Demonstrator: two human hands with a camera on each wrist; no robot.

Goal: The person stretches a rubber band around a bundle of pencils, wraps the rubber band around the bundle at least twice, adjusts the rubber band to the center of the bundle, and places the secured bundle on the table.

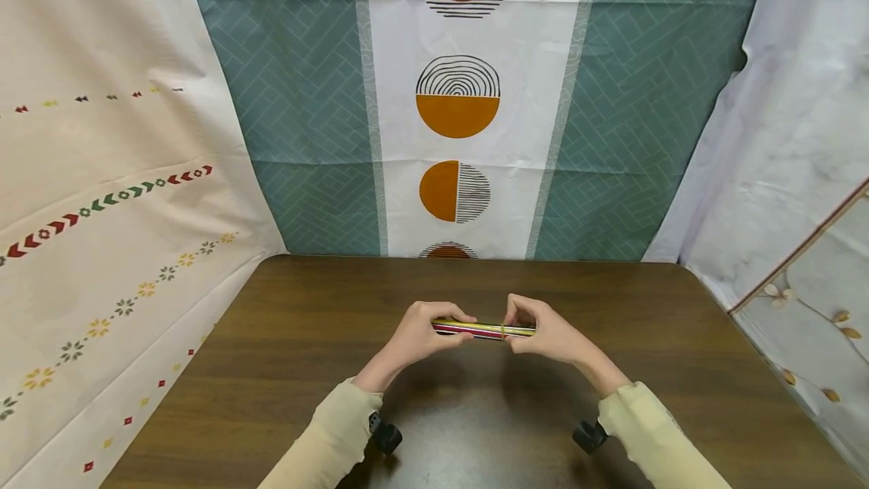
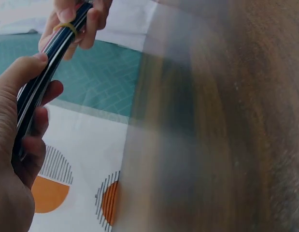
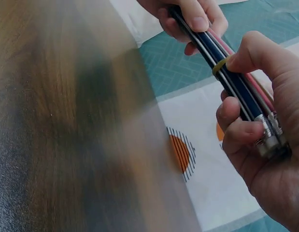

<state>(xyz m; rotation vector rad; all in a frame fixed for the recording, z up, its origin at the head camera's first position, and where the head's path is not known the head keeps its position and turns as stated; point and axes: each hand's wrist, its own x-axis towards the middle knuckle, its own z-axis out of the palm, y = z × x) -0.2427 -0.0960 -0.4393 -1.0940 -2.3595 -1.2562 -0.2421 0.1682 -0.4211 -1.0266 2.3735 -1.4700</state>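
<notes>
A bundle of striped pencils (image 1: pixel 485 331) is held level above the table between both hands. My left hand (image 1: pixel 426 330) grips one end, thumb on one side and fingers curled round the other. Near the eraser end my right hand (image 1: pixel 548 332) holds the bundle. In the right wrist view the metal-ringed eraser ends (image 3: pixel 270 135) poke out by the palm. A yellow rubber band (image 3: pixel 220 66) goes round the pencils, with the right thumb touching it. Dark blue, pink and white stripes show on the pencils (image 2: pixel 52 58) in the left wrist view.
Below the hands lies a brown wood-grain table (image 1: pixel 305 300). A teal and white cloth (image 1: pixel 312 134) printed with orange circles hangs behind its far edge. Patterned pale cloths hang at the left (image 1: pixel 102 172) and right. A small black device (image 1: pixel 589 436) sits at each wrist.
</notes>
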